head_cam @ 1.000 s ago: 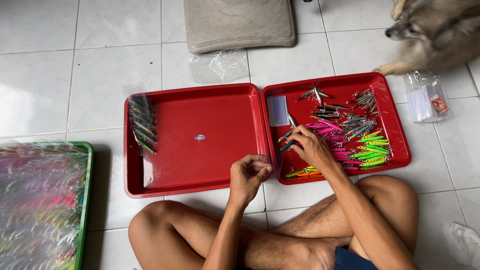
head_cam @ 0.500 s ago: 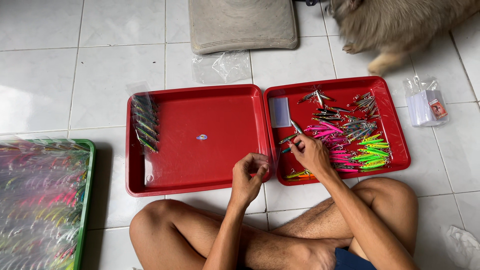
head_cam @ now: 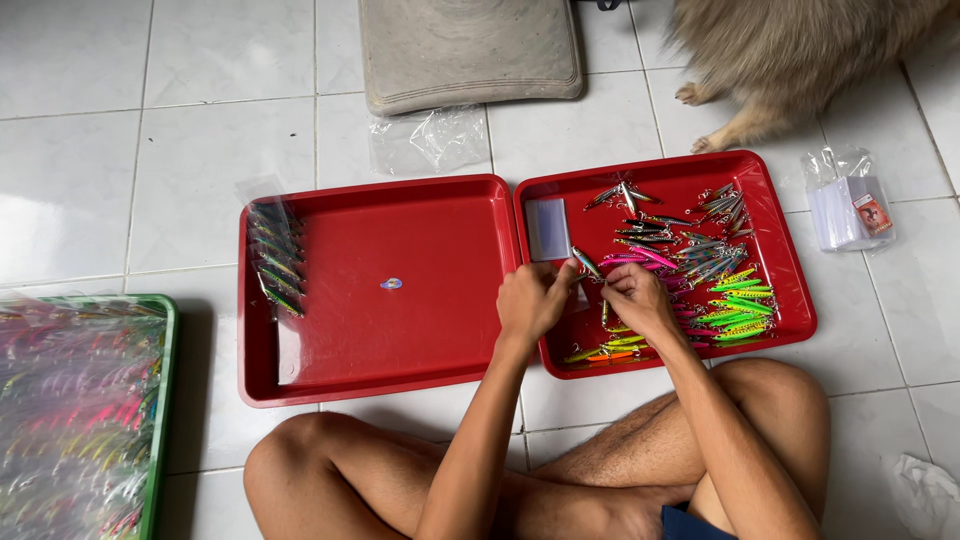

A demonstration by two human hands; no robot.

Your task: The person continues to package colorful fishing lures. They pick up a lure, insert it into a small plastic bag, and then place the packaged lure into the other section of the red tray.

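I sit cross-legged on white floor tiles before two red trays. My left hand (head_cam: 533, 299) and my right hand (head_cam: 637, 298) meet over the near left part of the right red tray (head_cam: 790, 270). Between their fingers I hold a slim silver fishing lure (head_cam: 587, 263). A heap of loose lures (head_cam: 700, 270), pink, green, yellow and silver, fills that tray. A small clear bag (head_cam: 548, 228) lies in its far left corner. The left red tray (head_cam: 400, 340) holds a row of bagged lures (head_cam: 275, 258) along its left side and one small blue piece (head_cam: 391, 284) in the middle.
A green tray (head_cam: 160, 400) of bagged colourful lures stands at the left edge. A grey cushion (head_cam: 470, 50) and crumpled clear plastic (head_cam: 430, 140) lie beyond the trays. A furry dog (head_cam: 800, 50) stands at the top right, beside a stack of small bags (head_cam: 848, 205).
My left hand has moved up and right to join my right hand over the right tray, both now on a silver lure. The dog has shifted further out of the top edge.
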